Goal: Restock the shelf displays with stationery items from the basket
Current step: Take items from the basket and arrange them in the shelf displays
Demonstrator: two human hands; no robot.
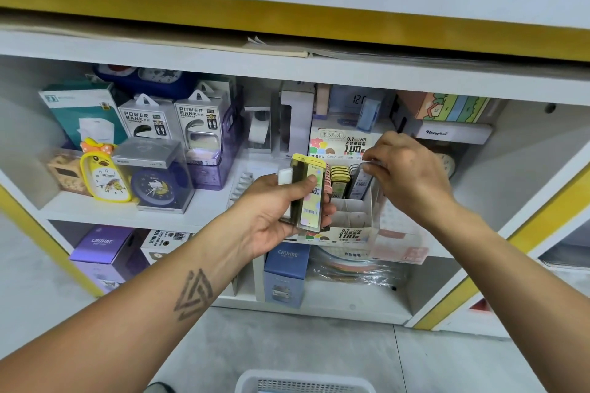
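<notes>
My left hand (274,217) grips a small stack of flat pencil-lead cases (308,191), the top one yellow-capped with a pastel label, held upright in front of the shelf. My right hand (405,175) pinches one more lead case (362,180), dark with a clear top, and holds it at the right column of a white divided display box (351,220) printed "0.7 mm HB 100". Yellow-capped cases (339,177) stand in the box's back slots. The front compartments show bare dividers. The white basket's rim (305,381) shows at the bottom edge of the view.
On the shelf to the left stand a duck alarm clock (103,174), a dark blue clock in a clear case (156,185), two power bank boxes (172,120) and a purple bin (220,150). Boxed goods (285,274) fill the shelf below. Above runs a yellow-edged shelf board (287,25).
</notes>
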